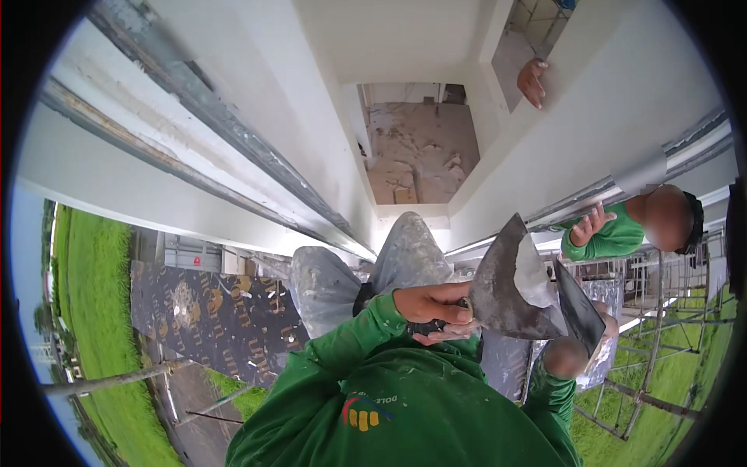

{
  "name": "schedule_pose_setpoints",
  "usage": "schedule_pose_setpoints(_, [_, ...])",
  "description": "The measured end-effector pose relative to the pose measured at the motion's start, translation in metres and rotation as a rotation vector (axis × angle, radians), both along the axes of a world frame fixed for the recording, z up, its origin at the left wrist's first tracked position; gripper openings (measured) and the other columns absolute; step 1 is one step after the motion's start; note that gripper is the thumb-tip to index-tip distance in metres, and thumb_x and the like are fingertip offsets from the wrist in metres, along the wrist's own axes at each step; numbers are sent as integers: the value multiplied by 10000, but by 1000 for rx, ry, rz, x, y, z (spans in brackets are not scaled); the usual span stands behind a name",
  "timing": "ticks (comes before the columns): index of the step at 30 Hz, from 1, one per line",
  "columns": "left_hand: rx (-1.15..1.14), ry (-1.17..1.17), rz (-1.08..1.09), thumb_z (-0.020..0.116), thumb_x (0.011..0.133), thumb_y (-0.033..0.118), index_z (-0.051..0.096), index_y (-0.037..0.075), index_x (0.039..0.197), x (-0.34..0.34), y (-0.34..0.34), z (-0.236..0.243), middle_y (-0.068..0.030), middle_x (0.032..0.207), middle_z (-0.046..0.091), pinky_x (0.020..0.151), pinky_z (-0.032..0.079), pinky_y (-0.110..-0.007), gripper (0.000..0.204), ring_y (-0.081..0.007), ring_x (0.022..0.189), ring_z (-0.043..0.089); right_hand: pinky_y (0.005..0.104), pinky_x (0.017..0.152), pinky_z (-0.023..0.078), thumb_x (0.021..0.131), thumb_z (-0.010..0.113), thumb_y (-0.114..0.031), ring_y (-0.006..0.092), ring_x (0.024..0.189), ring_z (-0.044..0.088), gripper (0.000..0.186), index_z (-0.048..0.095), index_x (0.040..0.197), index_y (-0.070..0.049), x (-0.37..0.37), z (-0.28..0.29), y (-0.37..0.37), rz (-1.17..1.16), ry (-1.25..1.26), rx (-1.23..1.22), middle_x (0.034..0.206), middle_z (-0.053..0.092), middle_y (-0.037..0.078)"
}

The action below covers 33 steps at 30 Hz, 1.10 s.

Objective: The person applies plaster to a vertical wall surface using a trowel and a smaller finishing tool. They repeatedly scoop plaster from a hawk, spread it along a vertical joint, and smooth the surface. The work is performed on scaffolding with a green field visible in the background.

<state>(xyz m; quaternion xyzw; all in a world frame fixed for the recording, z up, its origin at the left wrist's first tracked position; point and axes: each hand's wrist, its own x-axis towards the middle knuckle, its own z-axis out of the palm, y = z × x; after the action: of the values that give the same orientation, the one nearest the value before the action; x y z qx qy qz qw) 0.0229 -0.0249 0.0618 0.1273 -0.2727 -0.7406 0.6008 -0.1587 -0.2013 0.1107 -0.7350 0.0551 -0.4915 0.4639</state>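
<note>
Green sleeves: two, the person's own, rising from the lower edge toward the trowel; a small yellow, red and blue emblem sits on the shirt below it.
Left hand [432,307]: curled tight round a dark handle [428,327] just left of the trowel, fingers pressed together.
Trowel [510,284]: one broad grey blade, pointed tip upward, a smear of white plaster [537,282] on its right half.
Right hand [566,356]: blurred, just below and right of the trowel; whether it is spread or clenched cannot be told.
Second blade [580,307]: one, dark and narrower, touching the trowel's right edge above the right hand.
Trousers [366,272]: two plaster-stained grey legs, left of the trowel.
Printed sheet [210,311]: one dark panel with pale lettering, well left of the trowel.
Scaffold frame [661,342]: grey tubes right of the trowel, over grass.
Co-worker: one person in green right of the trowel, a hand [590,226] spread open; another hand [533,82] rests on the white wall [615,117] far above the trowel.
</note>
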Motion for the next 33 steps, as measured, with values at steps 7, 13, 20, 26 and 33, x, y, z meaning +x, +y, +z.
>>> schedule_pose_setpoints(7, [27, -259, 196, 486, 968, 89, 416, -38, 1177, 18, 34, 21, -85, 810, 485, 397, 372, -232, 254, -104, 523, 476, 429, 844, 496, 911, 584, -172, 209, 886, 537, 184, 619, 1007, -20, 34, -13, -32, 163, 360, -123, 930, 526, 95])
schedule_pose_setpoints(13, [-28, -391, 64, 470, 987, 110, 313, -15, 1307, 18, 25, 8, -32, 782, 458, 427, 378, -215, 378, -72, 521, 447, 267, 739, 454, 939, 548, -368, 130, 813, 528, 389, 474, 1142, -45, 62, -43, -55, 1006, -17, 1252, 951, 526, 45])
schedule_pose_setpoints(20, [-27, -542, 112, 503, 963, 81, 349, -39, 1271, 32, 25, 20, -55, 824, 522, 443, 389, -230, 364, -81, 528, 464, 226, 695, 431, 949, 566, -343, 63, 819, 509, 363, 518, 1068, -3, 82, -40, -19, 759, 643, 901, 895, 548, -11])
schedule_pose_setpoints(26, [233, -822, 469, 506, 983, 156, 375, -5, 977, 42, 65, 54, 9, 564, 447, 392, 352, -234, 207, -70, 419, 434, 298, 903, 442, 896, 648, -122, 122, 907, 551, 258, 604, 1093, 38, 76, 2, -56, 295, 296, 809, 941, 629, 44])
schedule_pose_setpoints(33, [521, -1102, 800, 601, 931, 170, 363, 28, 822, 30, 68, 83, -15, 518, 463, 399, 354, -248, 298, -78, 403, 428, 389, 823, 353, 635, 730, -175, 131, 816, 513, 339, 729, 974, -178, 92, 65, -26, -83, 35, -1086, 1004, 561, -56])
